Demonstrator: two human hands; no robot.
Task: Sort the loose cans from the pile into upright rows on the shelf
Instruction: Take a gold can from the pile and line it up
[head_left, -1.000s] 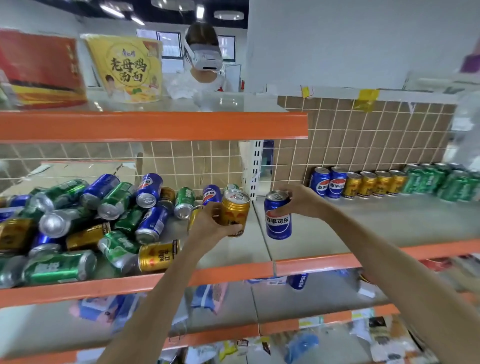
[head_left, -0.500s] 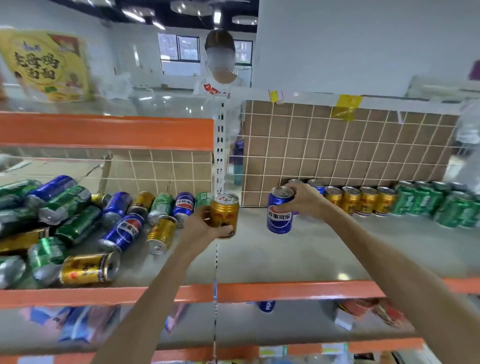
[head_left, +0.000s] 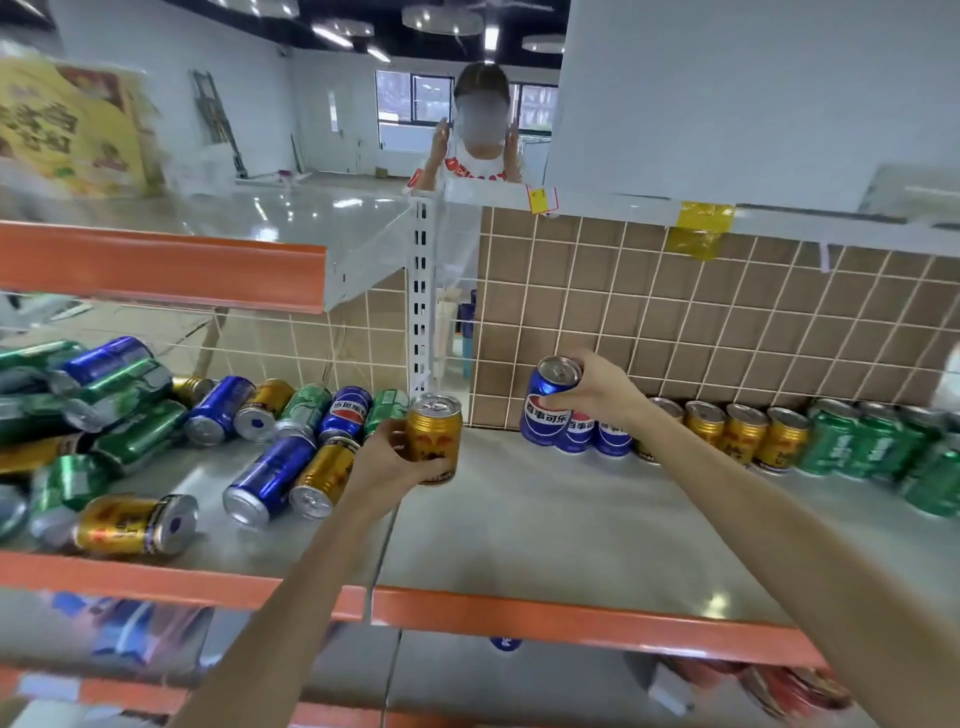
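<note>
Left hand (head_left: 387, 462) grips an upright gold can (head_left: 434, 439) above mid-shelf | Right hand (head_left: 597, 392) grips a tilted blue Pepsi can (head_left: 549, 402) at the back row's left end | Row (head_left: 753, 439): blue, gold, green, upright along the back edge | Pile (head_left: 156, 431) lies toppled on the shelf (head_left: 545, 525) at left

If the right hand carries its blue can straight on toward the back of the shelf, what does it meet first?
Probably the upright blue cans at the left end of the row: the right hand holds its blue can just in front of them. Depth is unclear; the tiled back wall lies behind.
</note>
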